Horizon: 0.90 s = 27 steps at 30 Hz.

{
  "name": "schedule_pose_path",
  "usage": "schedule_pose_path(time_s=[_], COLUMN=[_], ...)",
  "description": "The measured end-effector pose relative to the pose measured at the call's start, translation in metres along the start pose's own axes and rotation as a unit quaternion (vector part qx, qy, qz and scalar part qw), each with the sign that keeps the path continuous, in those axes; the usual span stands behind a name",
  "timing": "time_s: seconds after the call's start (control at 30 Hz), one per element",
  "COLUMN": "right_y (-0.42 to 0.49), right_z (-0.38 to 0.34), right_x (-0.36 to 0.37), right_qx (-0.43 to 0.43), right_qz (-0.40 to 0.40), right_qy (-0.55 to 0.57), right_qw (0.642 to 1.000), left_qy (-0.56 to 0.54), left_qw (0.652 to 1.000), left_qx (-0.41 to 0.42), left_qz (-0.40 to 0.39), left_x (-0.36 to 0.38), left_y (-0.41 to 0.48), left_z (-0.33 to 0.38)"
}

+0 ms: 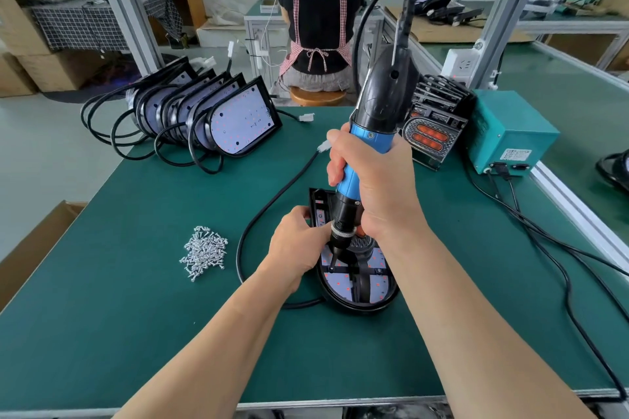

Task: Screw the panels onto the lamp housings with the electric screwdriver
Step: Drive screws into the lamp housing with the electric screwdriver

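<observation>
gripping the screwdriver (369, 141), right hand (377, 187) hovers over a green mat (136, 299); left hand (299, 245) clasps the housing (357, 308).

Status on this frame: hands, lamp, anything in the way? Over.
Right hand grips electric screwdriver, bit down on panel. Left hand holds lamp housing at its left edge. Nothing blocking; screw pile lies apart, left.

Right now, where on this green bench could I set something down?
Widest bare patch: the green mat's near left corner, in front of the pile of silver screws. Also between those screws and the leaning row of black lamp housings. Crowded centre: left hand, right hand, blue electric screwdriver and flat black lamp housing; black cables cross the right side.
</observation>
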State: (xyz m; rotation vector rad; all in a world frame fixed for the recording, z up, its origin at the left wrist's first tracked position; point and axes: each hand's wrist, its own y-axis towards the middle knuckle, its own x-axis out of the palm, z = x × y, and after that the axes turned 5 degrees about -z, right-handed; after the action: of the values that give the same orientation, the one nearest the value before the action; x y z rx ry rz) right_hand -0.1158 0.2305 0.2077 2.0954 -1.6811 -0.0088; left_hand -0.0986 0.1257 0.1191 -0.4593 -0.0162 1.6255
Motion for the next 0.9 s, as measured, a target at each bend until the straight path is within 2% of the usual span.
schedule_pose_path(time_s=[0.17,0.33,0.63,0.77,0.9], right_y=[-0.003,-0.005,-0.005,0.002,-0.006], right_z=[-0.004,-0.008,-0.019,-0.040,-0.041], right_x=[-0.008,-0.011,-0.019,-0.025,-0.027], right_qx=[0.022,0.022,-0.012,-0.068,-0.071], right_qz=[-0.094,-0.136,-0.127,-0.076,0.070], right_qy=[0.065,0.059,0.106,0.093,0.075], right_qw=[0.993,0.989,0.986,0.990,0.992], left_qy=[0.006,0.003,-0.006,-0.021,0.031], left_qw=[1.000,1.000,0.999,0.999,0.999], left_qx=[0.002,0.006,0.008,0.005,0.010], left_qz=[-0.011,-0.026,-0.047,-0.044,-0.032], left_x=[0.000,-0.001,-0.009,-0.010,-0.015], left_y=[0.003,0.001,-0.009,-0.010,-0.012], left_z=[-0.001,0.002,0.007,0.006,-0.002])
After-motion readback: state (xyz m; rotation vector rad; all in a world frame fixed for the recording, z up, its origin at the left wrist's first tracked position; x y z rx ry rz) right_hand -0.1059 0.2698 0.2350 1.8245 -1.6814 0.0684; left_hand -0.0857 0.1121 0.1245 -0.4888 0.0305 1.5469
